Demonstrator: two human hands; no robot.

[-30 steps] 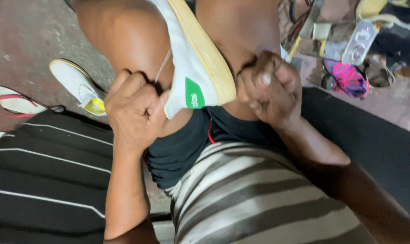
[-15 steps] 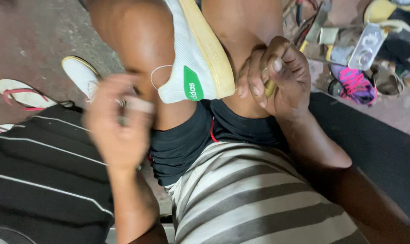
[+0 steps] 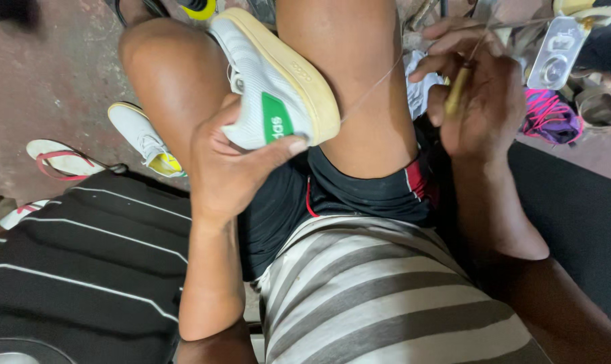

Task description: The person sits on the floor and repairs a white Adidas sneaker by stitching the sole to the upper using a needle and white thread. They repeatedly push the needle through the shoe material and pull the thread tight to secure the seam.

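White knit sneaker with green heel tab and cream sole sits upper centre, clamped between knees, left hand fingers wrapped around heel; right hand fingers pinch wooden-handled awl, taut thread drawn from sole, stitching seemingly unfinished.

White knit-textured sneaker with smooth cream rubber sole and glossy green heel patch; thin pale thread; wooden-handled tool; rough matt concrete floor.

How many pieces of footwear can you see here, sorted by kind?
White sneakers: 2, one with a green heel tab clamped between the knees and steadied by the left hand, one on the floor.
Flip-flops: 1, white with red straps.
Total: 3.
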